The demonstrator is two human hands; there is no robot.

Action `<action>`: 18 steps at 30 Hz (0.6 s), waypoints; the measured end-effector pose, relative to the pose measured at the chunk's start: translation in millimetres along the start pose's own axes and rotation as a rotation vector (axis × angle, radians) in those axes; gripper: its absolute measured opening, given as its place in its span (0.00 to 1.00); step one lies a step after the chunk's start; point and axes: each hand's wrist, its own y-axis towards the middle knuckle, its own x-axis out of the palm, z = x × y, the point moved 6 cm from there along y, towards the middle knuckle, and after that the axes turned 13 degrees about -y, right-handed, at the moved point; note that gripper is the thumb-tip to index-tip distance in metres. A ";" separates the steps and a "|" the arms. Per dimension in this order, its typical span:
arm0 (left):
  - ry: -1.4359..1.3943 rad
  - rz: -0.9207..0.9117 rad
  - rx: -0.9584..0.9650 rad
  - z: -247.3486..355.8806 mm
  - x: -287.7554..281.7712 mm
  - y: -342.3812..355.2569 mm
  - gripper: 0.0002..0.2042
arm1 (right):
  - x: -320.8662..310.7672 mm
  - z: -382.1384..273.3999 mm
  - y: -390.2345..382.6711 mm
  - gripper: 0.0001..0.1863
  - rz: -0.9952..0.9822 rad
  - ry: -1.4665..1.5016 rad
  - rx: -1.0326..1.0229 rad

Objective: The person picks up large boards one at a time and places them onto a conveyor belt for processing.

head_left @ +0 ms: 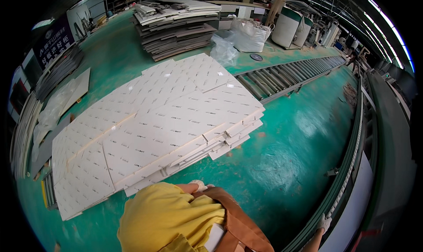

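My left hand (199, 185), in a pale work glove, is by the front of my brown apron (240, 214). The yellow sleeve and the apron partly cover it, so its fingers cannot be made out. At the lower right my right hand (325, 223), also gloved, lies at the edge of a long machine rail (342, 192), with its fingers stretched along it. Right beside that hand a pale, smooth panel (352, 208) lies lengthwise on the machine. A broad stack of white printed boards (172, 120) fills the middle left, its edges uneven.
Behind the boards a roller conveyor (293, 75) runs to the far right. A tall pile of grey panels (176, 27) stands at the back, near a white bulk bag (249, 34) and clear plastic wrap (224, 49). More panels (59, 71) lean at left. The floor (282, 164) is green.
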 end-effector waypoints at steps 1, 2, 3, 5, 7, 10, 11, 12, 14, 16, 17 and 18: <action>0.005 -0.020 0.003 0.7 0.6 1.3 0.20 | -1.5 -2.4 1.4 0.27 0.006 -0.036 0.001; 0.013 -0.040 0.007 3.1 1.8 3.1 0.20 | -3.7 -3.6 1.8 0.27 0.009 -0.036 0.013; 0.026 -0.045 0.014 4.8 3.0 7.3 0.20 | -4.7 -5.7 2.3 0.26 -0.004 -0.008 0.007; 0.091 -0.044 0.040 6.6 4.3 16.6 0.22 | -12.9 -14.7 -3.7 0.24 -0.016 0.001 0.024; 0.124 -0.059 0.060 20.4 7.1 15.9 0.23 | -15.5 -7.0 3.0 0.24 -0.021 0.027 0.046; 0.142 0.012 0.066 22.3 6.0 44.7 0.22 | -23.5 -32.9 17.6 0.26 -0.043 0.043 0.056; 0.176 -0.010 0.107 15.2 7.5 53.4 0.22 | -32.8 -57.9 17.1 0.26 -0.054 0.015 0.069; 0.211 -0.061 0.103 44.2 12.3 43.6 0.22 | -31.4 -33.7 28.3 0.25 -0.059 0.029 0.111; 0.201 -0.067 0.111 59.2 13.0 28.8 0.24 | -45.3 -42.5 33.9 0.25 -0.088 0.009 0.150; 0.257 -0.057 0.121 50.6 15.2 56.5 0.25 | -50.2 -48.3 35.4 0.25 -0.091 0.024 0.139; 0.279 -0.053 0.111 50.3 18.3 62.3 0.25 | -49.1 -44.6 36.9 0.25 -0.092 0.023 0.146; 0.291 -0.056 0.120 50.0 20.3 67.8 0.25 | -49.1 -41.5 36.7 0.25 -0.091 0.028 0.150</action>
